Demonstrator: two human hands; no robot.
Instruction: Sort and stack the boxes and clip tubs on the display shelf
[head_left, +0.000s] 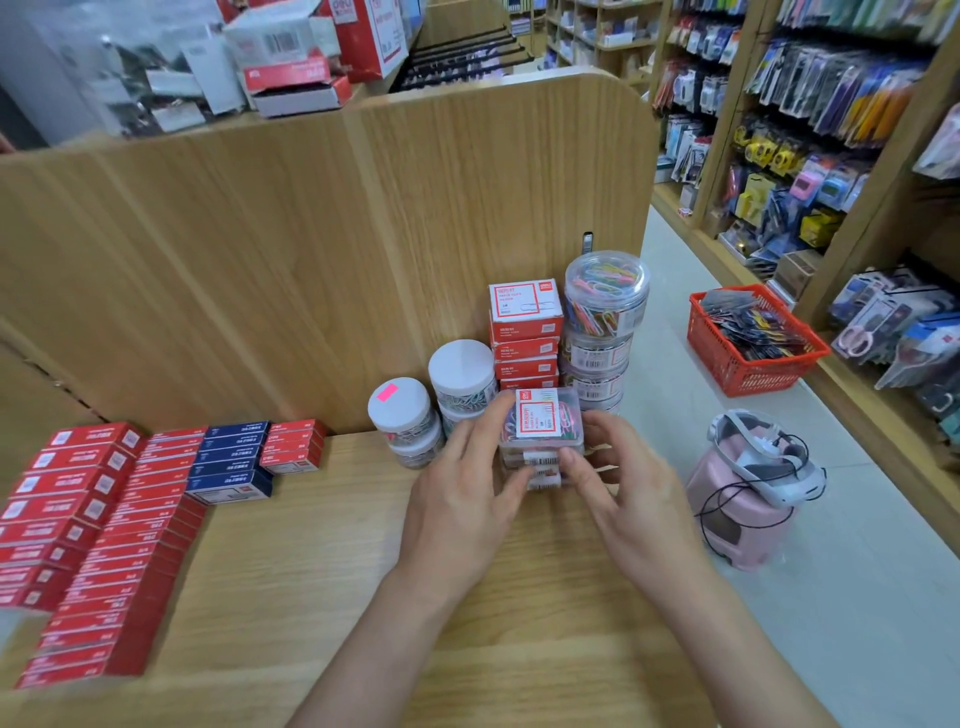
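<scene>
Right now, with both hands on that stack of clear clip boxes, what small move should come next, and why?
Probably ease the stack of clear clip boxes straight back against the red-and-white box stack. The left hand and right hand grip its sides, and it sits just in front of that stack, beside the white-lidded tubs.

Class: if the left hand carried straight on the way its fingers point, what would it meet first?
The left hand grips the clear clip box stack, so that comes first; behind it, probably the red box stack.
</scene>
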